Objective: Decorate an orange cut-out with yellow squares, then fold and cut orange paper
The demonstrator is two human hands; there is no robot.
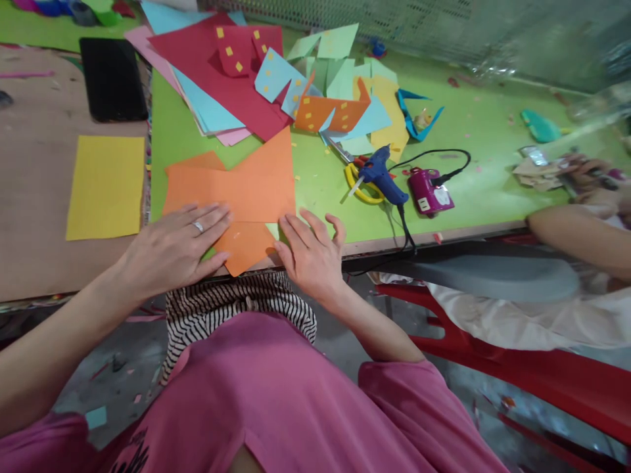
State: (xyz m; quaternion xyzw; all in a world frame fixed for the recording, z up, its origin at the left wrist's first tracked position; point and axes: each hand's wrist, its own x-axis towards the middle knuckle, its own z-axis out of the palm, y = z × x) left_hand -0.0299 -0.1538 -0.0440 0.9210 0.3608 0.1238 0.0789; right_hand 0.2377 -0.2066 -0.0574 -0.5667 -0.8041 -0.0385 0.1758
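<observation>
An orange sheet of paper (261, 190) with folded flaps lies on the green table at its near edge. Flat across its left side rests my left hand (185, 240), fingers stretched out, a ring on one of them. My right hand (310, 253) touches the lower right corner with its fingers spread and slightly bent. Between the hands, a pointed orange flap reaches toward the table edge. To the right of the paper are a blue glue gun (382, 176) and scissors with yellow handles (362, 187), partly under the gun.
Behind lie red card (202, 62), cut blue and green papers and an orange cut piece (335, 113). A yellow sheet (106, 187) and a black phone (112, 79) are at left. A purple power box (430, 192) has a cable. Another person's arm (582, 233) is at right.
</observation>
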